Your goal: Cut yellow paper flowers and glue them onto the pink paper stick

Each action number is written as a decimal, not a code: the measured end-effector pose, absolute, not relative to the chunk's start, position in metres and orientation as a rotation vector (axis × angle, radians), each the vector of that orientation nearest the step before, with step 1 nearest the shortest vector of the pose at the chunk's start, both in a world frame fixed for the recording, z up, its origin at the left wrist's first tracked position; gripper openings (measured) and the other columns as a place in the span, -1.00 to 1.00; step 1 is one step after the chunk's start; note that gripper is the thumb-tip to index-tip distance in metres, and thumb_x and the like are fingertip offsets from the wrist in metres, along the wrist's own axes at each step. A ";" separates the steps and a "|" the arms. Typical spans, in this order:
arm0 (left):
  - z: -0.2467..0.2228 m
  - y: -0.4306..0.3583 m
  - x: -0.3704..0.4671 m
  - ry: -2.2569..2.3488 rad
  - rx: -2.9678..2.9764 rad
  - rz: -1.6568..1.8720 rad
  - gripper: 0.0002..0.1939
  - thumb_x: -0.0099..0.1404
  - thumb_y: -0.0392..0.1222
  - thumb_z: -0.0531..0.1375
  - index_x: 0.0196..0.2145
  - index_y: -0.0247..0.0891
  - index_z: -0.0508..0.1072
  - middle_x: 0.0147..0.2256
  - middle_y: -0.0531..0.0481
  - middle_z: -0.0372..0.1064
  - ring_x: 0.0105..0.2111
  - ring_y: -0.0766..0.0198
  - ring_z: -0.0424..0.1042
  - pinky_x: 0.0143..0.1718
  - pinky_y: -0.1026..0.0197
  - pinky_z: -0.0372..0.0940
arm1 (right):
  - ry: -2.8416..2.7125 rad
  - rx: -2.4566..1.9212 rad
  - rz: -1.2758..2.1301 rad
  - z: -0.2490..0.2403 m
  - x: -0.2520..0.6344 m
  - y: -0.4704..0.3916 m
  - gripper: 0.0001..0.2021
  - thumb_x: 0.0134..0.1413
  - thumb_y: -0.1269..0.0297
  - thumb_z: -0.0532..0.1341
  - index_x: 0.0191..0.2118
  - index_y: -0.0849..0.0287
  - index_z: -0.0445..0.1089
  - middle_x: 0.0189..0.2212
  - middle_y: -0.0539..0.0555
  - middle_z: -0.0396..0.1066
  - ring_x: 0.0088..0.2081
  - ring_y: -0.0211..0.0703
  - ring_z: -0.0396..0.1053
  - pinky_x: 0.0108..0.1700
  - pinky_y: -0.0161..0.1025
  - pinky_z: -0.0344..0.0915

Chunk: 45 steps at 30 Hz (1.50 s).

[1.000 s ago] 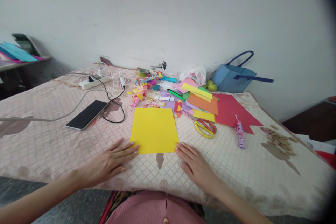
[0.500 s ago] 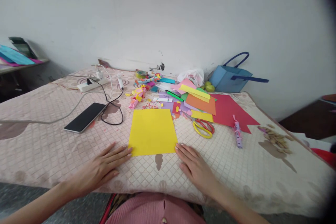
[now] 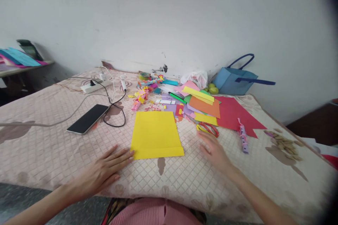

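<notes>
A yellow sheet of paper (image 3: 155, 132) lies flat in front of me, with a crease line across its near edge. My left hand (image 3: 109, 165) rests flat, fingers stretched out, its fingertips on the sheet's near left corner. To the right of the paper, my right hand (image 3: 215, 151) is off the sheet, thumb apart from the fingers. Its fingertips are at the scissors (image 3: 211, 129), which have red and yellow handles and are partly covered by the hand. Whether the fingers touch the handles is hard to tell.
Behind the sheet are coloured papers (image 3: 204, 106), a green pen (image 3: 177, 97) and paper scraps. A phone (image 3: 88, 119), cables and a power strip (image 3: 95, 86) lie left. A purple paper roll (image 3: 243, 139), peanuts (image 3: 285, 145) and a blue bag (image 3: 235, 80) are right.
My right hand has left the paper's near right corner and moved right and away from me to the scissors. The near edge strip now shows a visible crease. My left hand stays put.
</notes>
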<state>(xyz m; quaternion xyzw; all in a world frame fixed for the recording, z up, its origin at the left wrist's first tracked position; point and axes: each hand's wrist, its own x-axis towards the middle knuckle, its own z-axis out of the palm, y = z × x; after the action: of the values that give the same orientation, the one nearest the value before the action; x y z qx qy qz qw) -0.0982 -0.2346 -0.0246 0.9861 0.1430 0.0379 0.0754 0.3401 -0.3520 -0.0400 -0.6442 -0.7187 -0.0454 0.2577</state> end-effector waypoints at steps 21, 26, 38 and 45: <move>0.009 -0.222 0.014 0.311 2.575 0.362 -0.66 0.36 -0.15 0.00 0.03 -0.24 0.35 -0.04 -0.11 0.40 -0.04 0.18 0.37 -0.02 0.14 0.29 | -1.912 -2.181 0.608 -0.013 0.448 -0.288 -0.78 -0.15 0.11 0.19 -0.44 0.16 0.25 -0.50 0.02 0.41 -0.46 -0.18 0.33 -0.46 -0.30 0.17; 0.002 -0.217 0.033 0.347 2.476 0.356 -0.67 0.36 -0.15 0.00 -0.04 -0.30 0.41 -0.10 -0.13 0.44 -0.12 0.20 0.42 -0.10 0.19 0.30 | -1.814 -2.042 0.800 -0.008 0.441 -0.313 -0.73 -0.02 0.10 0.13 -0.25 0.19 0.29 -0.36 0.09 0.46 -0.32 -0.08 0.42 -0.35 -0.22 0.31; 0.001 -0.215 0.062 0.377 2.320 0.288 -0.72 0.28 -0.19 0.09 -0.12 -0.36 0.45 -0.21 -0.15 0.46 -0.27 0.28 0.44 -0.26 0.29 0.32 | -1.968 -2.050 0.447 -0.002 0.364 -0.364 -0.74 0.07 0.04 0.10 -0.23 0.11 0.29 -0.42 0.07 0.46 -0.42 -0.07 0.39 -0.39 -0.20 0.24; -0.006 -0.221 0.074 0.607 2.362 0.231 -0.58 0.13 -0.10 0.24 -0.09 -0.37 0.42 -0.26 -0.13 0.42 -0.32 0.23 0.39 -0.30 0.24 0.29 | -1.983 -2.164 0.424 0.006 0.364 -0.386 -0.47 -0.19 0.03 0.29 -0.05 0.10 0.25 -0.13 0.14 0.43 -0.19 0.01 0.41 -0.19 -0.13 0.30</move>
<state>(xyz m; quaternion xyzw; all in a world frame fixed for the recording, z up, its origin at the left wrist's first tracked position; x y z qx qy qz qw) 0.0743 -0.2208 -0.0056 0.9071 0.2331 0.0887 0.3391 0.3636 -0.3858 0.0057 -0.7267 -0.6662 0.1425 0.0879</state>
